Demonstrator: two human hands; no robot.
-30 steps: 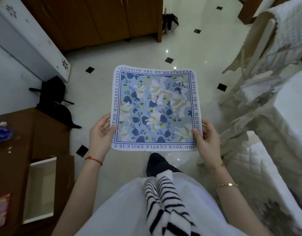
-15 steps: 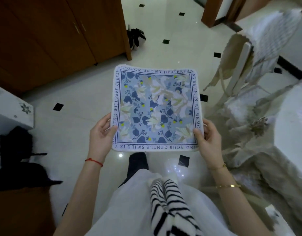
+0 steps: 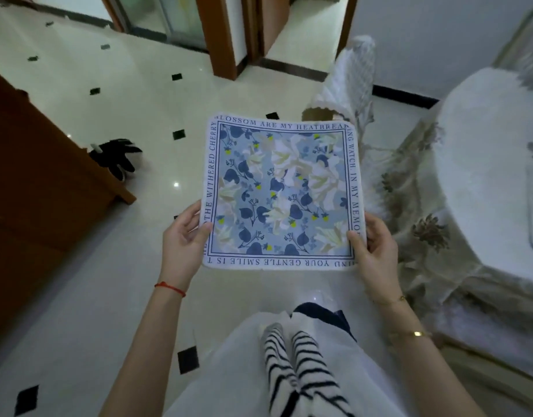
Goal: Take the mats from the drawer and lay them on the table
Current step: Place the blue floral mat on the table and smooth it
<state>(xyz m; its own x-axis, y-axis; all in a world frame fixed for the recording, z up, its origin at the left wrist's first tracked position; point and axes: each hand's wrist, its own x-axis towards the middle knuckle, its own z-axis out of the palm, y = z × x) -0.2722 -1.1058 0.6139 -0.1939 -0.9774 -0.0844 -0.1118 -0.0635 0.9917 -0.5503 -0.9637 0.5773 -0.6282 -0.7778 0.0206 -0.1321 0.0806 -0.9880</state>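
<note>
While the white-clothed table [image 3: 481, 164] stands at your right, you hold the square floral mat [image 3: 282, 194] flat above the tiled floor [image 3: 114, 266], apart from the table. Your left hand [image 3: 184, 239] and right hand [image 3: 376, 251] each pinch a near corner.

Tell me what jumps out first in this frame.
A square blue floral mat with lettering round its border, held flat at centre frame. The left hand and right hand pinch its near corners above the pale tiled floor. At right stands a table under a white cloth.
</note>
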